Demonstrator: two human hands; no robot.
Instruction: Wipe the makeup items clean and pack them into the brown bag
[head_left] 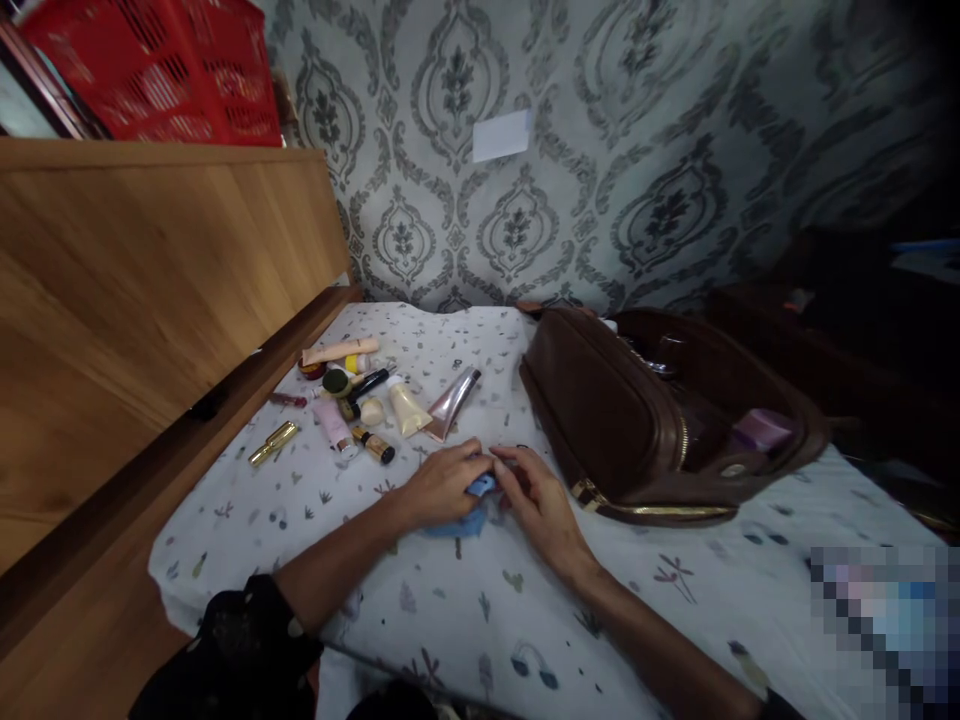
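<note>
My left hand (445,483) and my right hand (538,503) meet over a small blue object (480,490) lying on the white patterned bed sheet (465,610). The fingers of both hands are curled and pinch the blue object, and much of it is hidden under them. A cluster of cosmetics lies just beyond my left hand: a pink metallic tube (452,403), a cream tube (408,408), a pale pink tube (331,424), a gold lipstick (274,443) and several small bottles. An open brown leather bag (609,410) sits to the right of my hands.
A wooden headboard (135,300) runs along the left edge of the bed. A red plastic basket (161,70) stands on top of it. Patterned grey wallpaper (600,150) is behind. Dark furniture stands at the far right. A purple item (761,430) shows inside the bag.
</note>
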